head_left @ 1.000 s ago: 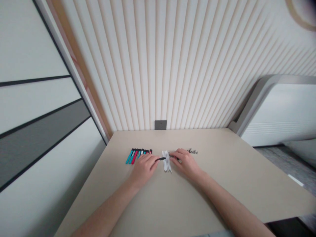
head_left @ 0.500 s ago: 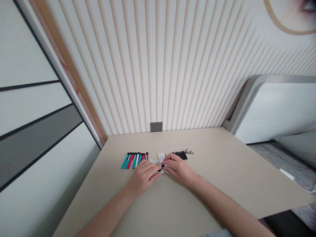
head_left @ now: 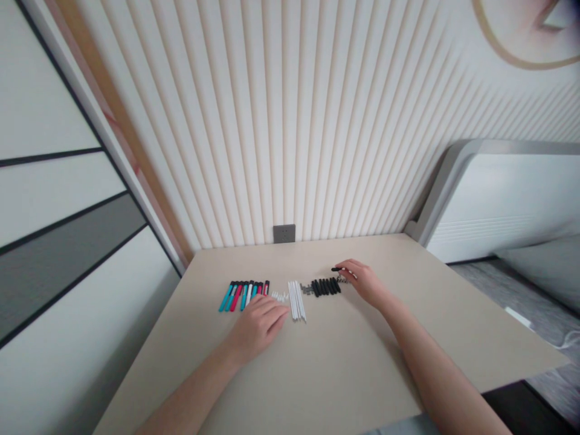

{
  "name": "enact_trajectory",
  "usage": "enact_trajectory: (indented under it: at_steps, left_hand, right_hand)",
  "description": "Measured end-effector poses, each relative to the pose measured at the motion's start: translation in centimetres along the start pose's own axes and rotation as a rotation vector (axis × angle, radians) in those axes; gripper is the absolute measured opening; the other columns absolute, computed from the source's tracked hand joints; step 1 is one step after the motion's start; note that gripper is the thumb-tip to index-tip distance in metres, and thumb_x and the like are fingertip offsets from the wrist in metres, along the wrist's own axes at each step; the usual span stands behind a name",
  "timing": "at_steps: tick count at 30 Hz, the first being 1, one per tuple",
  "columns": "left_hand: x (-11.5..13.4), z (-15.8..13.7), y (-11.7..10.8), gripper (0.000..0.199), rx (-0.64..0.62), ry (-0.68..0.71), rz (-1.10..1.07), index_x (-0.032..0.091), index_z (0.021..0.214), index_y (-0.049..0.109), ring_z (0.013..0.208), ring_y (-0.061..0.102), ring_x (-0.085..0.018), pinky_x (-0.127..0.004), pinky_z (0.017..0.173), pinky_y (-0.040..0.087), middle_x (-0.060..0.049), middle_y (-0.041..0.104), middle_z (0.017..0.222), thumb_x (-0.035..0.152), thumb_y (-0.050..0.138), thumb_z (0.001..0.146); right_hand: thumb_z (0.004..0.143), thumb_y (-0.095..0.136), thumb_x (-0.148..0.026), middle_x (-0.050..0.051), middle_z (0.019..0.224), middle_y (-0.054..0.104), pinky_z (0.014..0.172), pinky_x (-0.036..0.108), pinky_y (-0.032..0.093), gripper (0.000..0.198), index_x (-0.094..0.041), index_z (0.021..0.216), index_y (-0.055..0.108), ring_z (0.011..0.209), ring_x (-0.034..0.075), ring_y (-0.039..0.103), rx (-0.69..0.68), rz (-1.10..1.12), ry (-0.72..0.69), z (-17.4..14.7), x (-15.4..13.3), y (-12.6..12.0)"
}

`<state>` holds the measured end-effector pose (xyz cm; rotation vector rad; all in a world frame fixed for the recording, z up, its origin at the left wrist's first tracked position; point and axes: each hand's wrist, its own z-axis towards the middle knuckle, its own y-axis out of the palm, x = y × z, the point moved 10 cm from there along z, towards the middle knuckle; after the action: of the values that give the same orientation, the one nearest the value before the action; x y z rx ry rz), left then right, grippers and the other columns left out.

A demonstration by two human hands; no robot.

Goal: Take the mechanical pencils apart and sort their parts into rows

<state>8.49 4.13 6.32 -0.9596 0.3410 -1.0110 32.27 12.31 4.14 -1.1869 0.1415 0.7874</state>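
My right hand (head_left: 362, 281) is at the back right of the desk, its thumb and fingers pinching a short black pen part (head_left: 336, 269). Just under these fingers lie small dark springs (head_left: 343, 280). A row of black pen parts (head_left: 326, 286) sits to the left of them. My left hand (head_left: 260, 320) rests low over the desk with its fingers bent together; whatever is in them is hidden. Right of its fingertips lie several white pen refills (head_left: 296, 300). Small white pieces (head_left: 279, 296) are just beyond it, and coloured pen barrels (head_left: 236, 296) lie side by side, partly covered by this hand.
Small grey pieces (head_left: 307, 290) lie between the refills and the black parts. The beige desk (head_left: 290, 386) meets a ribbed wall with a dark socket (head_left: 284, 234). A white headboard (head_left: 489, 196) stands at the right, a cabinet (head_left: 81, 308) at the left.
My hands have come apart from around the black part at the refills. The right hand has carried a black part away to the back right. My left hand has stayed nearly in place.
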Motion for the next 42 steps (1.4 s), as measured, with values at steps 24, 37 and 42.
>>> enact_trajectory:
  at_steps: [24, 37, 42]
  left_hand:
    - [0.1, 0.1, 0.1, 0.019, -0.024, 0.012, 0.011, 0.020, 0.095, 0.067, 0.082, 0.064, -0.017, -0.034, 0.082, 0.047, -0.004, 0.071, 0.085, 0.019, 0.047, 0.096]
    - [-0.2, 0.0, 0.3, 0.017, -0.035, -0.001, 0.005, 0.020, 0.094, 0.066, 0.082, 0.063, -0.017, -0.034, 0.082, 0.046, -0.003, 0.070, 0.085, 0.018, 0.049, 0.095]
    - [-0.2, 0.0, 0.3, 0.017, -0.044, 0.005, 0.008, 0.019, 0.094, 0.065, 0.082, 0.063, -0.017, -0.034, 0.081, 0.045, -0.003, 0.070, 0.085, 0.018, 0.049, 0.095]
  right_hand:
    - [0.087, 0.063, -0.037, 0.008, 0.126, 0.063, 0.105, 0.041, 0.037, 0.041, -0.027, 0.127, 0.061, 0.119, 0.023, 0.055, -0.216, -0.108, -0.127, -0.5, -4.1, 3.2]
    - [0.085, 0.060, -0.024, 0.004, 0.118, 0.067, 0.104, 0.040, 0.035, 0.035, -0.027, 0.119, 0.065, 0.114, 0.021, 0.057, -0.234, -0.111, -0.127, -0.4, -3.9, 3.3]
    - [0.085, 0.058, -0.025, 0.005, 0.116, 0.068, 0.104, 0.040, 0.034, 0.038, -0.026, 0.123, 0.062, 0.112, 0.021, 0.058, -0.246, -0.117, -0.098, -0.5, -3.8, 3.3]
